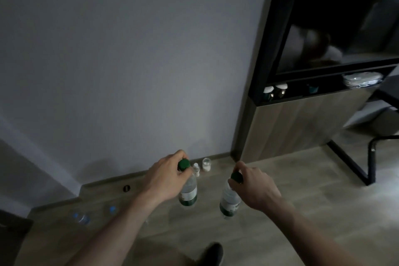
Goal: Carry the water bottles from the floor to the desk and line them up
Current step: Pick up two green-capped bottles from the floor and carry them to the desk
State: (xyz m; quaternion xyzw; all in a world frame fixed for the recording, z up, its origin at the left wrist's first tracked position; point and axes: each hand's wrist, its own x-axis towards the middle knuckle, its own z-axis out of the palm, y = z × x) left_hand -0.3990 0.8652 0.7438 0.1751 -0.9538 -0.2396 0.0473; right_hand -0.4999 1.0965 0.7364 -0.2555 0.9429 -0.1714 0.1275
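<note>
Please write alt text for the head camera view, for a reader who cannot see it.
Each hand grips the neck of a green-capped water bottle: left hand, left bottle; right hand, right bottle. Two blue-capped bottles lie by the baseboard on the wooden floor.

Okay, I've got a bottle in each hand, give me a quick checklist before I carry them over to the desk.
1. Left hand grips the left green-capped bottle at the neck: ok.
2. Right hand grips the right green-capped bottle at the neck: ok.
3. Both caps screwed tight: cannot tell.
4. Bottles lifted off the floor: cannot tell.
5. All bottles collected: not ok, blue-capped bottles remain by the wall.
6. Desk space free: cannot tell, desk top not in view.
</note>
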